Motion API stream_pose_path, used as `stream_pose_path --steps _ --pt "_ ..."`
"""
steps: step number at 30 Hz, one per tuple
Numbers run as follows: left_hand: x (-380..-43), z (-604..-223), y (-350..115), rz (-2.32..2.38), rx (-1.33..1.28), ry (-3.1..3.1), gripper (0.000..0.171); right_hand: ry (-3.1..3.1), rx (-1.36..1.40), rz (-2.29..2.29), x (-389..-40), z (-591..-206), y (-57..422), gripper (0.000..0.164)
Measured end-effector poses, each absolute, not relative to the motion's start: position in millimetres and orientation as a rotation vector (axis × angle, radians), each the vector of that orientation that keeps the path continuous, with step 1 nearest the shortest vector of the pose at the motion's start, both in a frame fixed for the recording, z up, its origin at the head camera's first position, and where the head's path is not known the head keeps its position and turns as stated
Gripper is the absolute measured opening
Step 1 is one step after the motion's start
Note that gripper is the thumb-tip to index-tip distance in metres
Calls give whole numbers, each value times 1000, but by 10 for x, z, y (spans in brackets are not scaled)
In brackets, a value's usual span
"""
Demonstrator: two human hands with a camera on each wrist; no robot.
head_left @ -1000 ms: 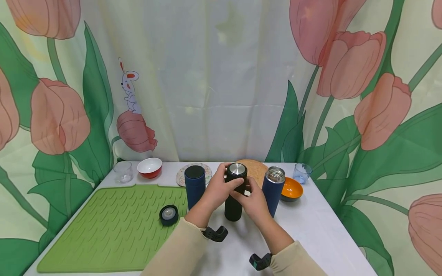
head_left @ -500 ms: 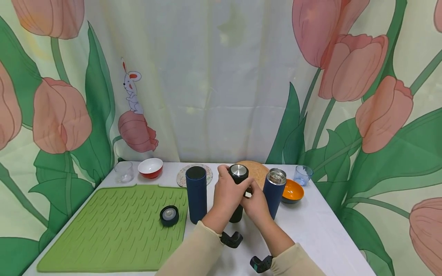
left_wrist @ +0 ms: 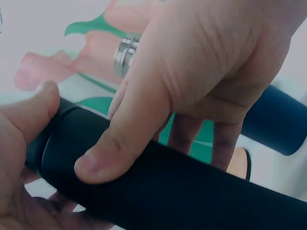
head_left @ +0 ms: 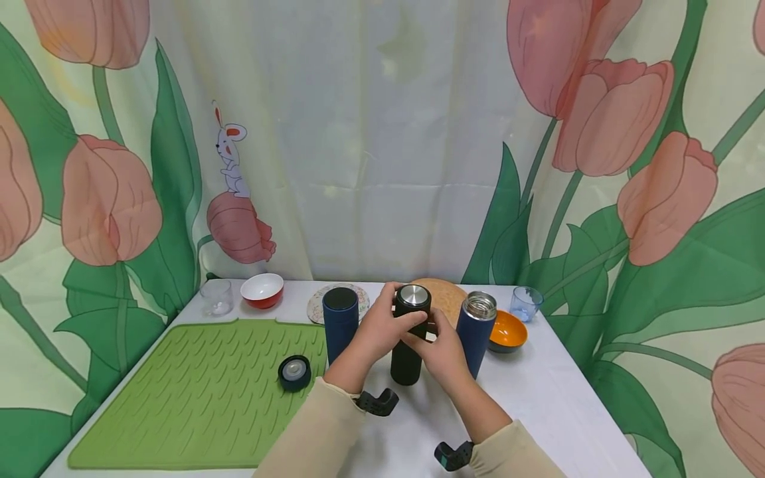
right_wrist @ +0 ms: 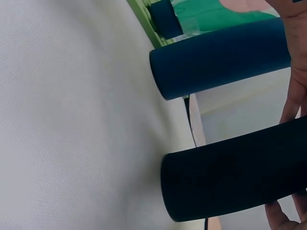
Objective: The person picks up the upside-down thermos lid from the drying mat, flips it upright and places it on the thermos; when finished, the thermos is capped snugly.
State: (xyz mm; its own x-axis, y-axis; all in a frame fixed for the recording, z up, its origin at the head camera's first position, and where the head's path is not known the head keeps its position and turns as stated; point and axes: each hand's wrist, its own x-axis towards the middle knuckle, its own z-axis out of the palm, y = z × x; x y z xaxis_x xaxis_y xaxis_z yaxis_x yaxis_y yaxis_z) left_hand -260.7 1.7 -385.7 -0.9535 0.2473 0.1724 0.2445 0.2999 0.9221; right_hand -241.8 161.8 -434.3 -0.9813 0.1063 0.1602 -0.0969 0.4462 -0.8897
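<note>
In the head view a black thermos flask (head_left: 406, 364) with a silver-topped lid (head_left: 413, 295) stands upright at the middle of the table. My left hand (head_left: 380, 326) grips it at the lid, thumb across the front. Just below, my right hand (head_left: 443, 348) holds the upper body, its thumb (left_wrist: 103, 165) pressed along the side in the left wrist view. A blue capped flask (head_left: 340, 328) stands to the left. To the right is an open blue flask (head_left: 475, 338) with a bare steel mouth. The black flask's lower body (right_wrist: 230, 172) shows in the right wrist view.
A green mat (head_left: 197, 398) covers the table's left side, with a dark lid (head_left: 294, 372) upturned on it. Behind are a glass (head_left: 217, 297), a red bowl (head_left: 261, 292), a patterned round mat (head_left: 317, 302) and a cork disc (head_left: 447, 299). An orange bowl (head_left: 508, 330) and blue glass (head_left: 526, 304) stand right.
Half a second ago my left hand was twisted further over to the right; it has now turned back to the left. My right hand has stayed on the black thermos flask.
</note>
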Motion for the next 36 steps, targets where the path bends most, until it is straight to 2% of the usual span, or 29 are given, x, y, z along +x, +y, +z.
stream_pose_path --steps 5,11,13,15,20,30,33,36 --pt "-2595 -3827 24 1799 518 2506 66 -2500 -14 1575 -2417 -4347 1634 69" --pt "-2478 -3865 304 1789 207 2760 92 -2464 -7 1618 -2396 -4333 1639 59" --pt "-2457 -3871 393 1817 92 2829 91 -2452 -9 1626 -2396 -4328 1635 55" --pt "-2460 -3883 433 1831 57 2890 82 -2445 -16 1634 -2400 -4326 1630 52" --pt "-2499 -3905 328 1806 205 2882 66 -2444 2 1624 -2401 -4317 1626 52" --pt "-2632 -3870 5 1791 455 2574 68 -2480 12 1567 -2413 -4315 1630 64" --pt "-2622 -3893 13 1788 430 2590 69 -2482 8 1570 -2410 -4340 1623 63" --pt "-2568 -3880 105 1772 306 2672 79 -2471 10 1576 -2407 -4350 1624 60"
